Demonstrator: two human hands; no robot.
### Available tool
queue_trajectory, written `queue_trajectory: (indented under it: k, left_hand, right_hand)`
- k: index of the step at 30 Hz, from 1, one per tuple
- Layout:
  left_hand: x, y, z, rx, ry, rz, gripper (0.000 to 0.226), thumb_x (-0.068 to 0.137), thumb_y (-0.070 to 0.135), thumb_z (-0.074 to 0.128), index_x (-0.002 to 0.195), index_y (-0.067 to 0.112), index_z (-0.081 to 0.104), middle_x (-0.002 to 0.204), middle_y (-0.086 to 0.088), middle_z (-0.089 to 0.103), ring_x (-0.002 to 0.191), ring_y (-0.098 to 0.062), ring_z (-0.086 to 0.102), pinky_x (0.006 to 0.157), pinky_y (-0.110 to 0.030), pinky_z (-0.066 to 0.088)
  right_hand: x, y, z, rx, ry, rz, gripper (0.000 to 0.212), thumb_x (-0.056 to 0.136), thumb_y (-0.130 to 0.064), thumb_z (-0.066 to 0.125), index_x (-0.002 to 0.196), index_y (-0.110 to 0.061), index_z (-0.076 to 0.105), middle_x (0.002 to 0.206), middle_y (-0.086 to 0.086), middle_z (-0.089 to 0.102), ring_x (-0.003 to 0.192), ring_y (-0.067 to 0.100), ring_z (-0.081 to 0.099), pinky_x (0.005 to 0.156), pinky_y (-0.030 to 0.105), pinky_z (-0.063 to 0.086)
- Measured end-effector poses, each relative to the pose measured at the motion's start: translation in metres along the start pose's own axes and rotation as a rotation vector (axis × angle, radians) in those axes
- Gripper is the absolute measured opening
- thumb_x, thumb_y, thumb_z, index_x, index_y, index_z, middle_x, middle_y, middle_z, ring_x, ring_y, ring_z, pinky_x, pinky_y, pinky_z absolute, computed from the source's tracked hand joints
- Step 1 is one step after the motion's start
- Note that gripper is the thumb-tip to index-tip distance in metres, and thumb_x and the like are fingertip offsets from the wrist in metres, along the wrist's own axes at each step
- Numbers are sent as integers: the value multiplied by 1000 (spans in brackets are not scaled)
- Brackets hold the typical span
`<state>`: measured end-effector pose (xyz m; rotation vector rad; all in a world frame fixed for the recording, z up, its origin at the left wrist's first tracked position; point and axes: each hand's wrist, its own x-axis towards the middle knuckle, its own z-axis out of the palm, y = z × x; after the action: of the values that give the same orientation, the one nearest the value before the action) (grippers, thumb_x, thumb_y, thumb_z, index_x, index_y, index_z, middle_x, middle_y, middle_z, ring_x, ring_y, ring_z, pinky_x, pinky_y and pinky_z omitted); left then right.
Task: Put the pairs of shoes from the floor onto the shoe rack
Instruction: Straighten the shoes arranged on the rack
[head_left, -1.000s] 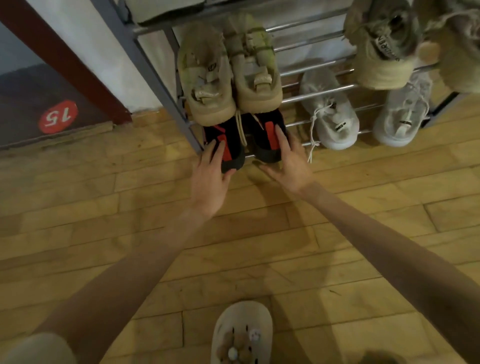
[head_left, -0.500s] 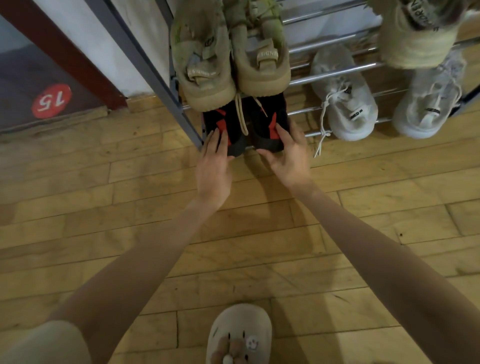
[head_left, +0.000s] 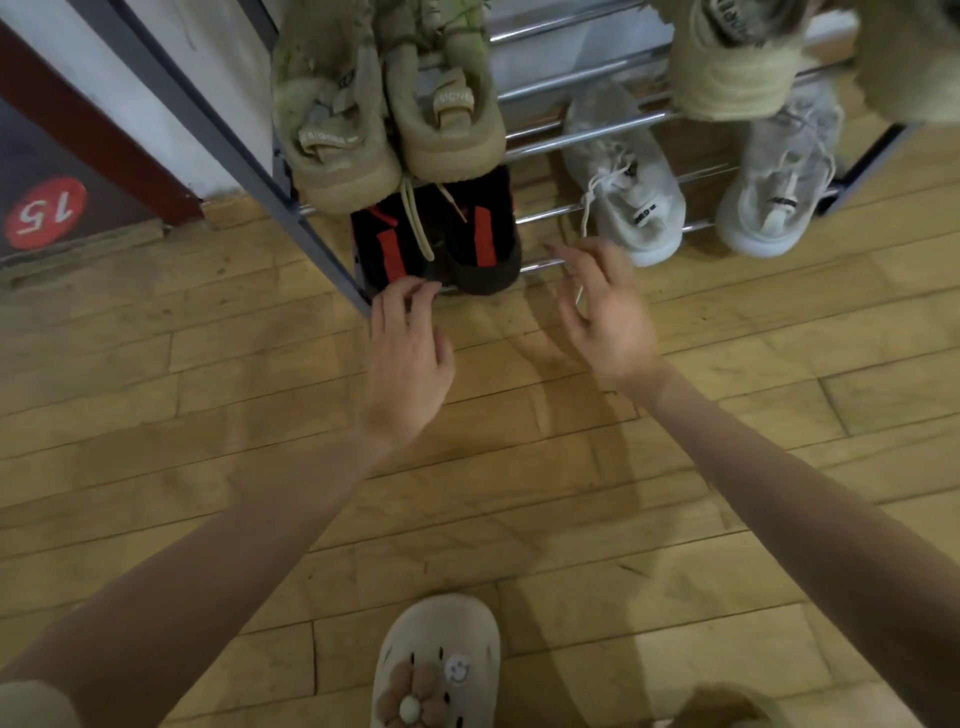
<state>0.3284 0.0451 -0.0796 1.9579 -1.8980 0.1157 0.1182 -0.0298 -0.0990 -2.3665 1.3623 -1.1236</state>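
Black-and-red shoes (head_left: 436, 244) sitting on the shoe rack's (head_left: 587, 135) bottom rails. Left hand (head_left: 405, 353) fingertips touching the left toe, fingers loosely bent; right hand (head_left: 602, 312) spread, holding nothing. Best nudge both toes inward evenly, squaring the pair.

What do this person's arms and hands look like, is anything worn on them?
Both forearms are bare, with no sleeves, watch or bracelets showing. The left hand and right hand wear no gloves or visible rings. A pale fabric edge shows at the lower left corner.
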Motion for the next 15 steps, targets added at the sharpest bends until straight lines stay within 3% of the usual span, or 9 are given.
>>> queue_trajectory:
  k: [3,6,9,12,15]
  left_hand:
    - [-2,24,9,-71,-76,183,42,82,3,56,124,3,54,124,-14,52,116,-26,50,102,-36,43]
    - [15,60,26,-111,-135,290,45,84,5,55,129,4,51,127,-12,52,118,-25,50,101,-38,45]
    - [42,96,44,-125,-160,272,59,85,15,60,141,7,40,138,-16,47,125,-30,48,104,-43,44]
    - [64,121,62,-134,-223,151,82,86,34,65,151,13,21,148,-18,35,131,-35,42,105,-46,43]
    - [77,140,79,-182,-256,66,92,84,44,66,153,24,9,154,-22,24,137,-39,34,106,-49,40]
  right_hand:
    - [-22,28,-32,-120,149,36,22,87,-5,56,107,2,62,102,23,57,94,33,53,78,40,47]
    - [-40,61,-57,-195,197,234,25,87,-11,57,109,1,57,105,25,54,96,36,50,84,44,43]
    - [-46,93,-77,-188,215,461,48,85,-25,61,123,3,49,117,27,49,106,39,46,94,44,37]
    - [-44,115,-88,-110,144,594,84,83,-53,58,140,5,33,134,28,39,122,41,40,101,50,38]
    - [-34,125,-87,-34,114,629,105,78,-62,64,148,3,21,144,26,31,133,42,33,111,51,32]
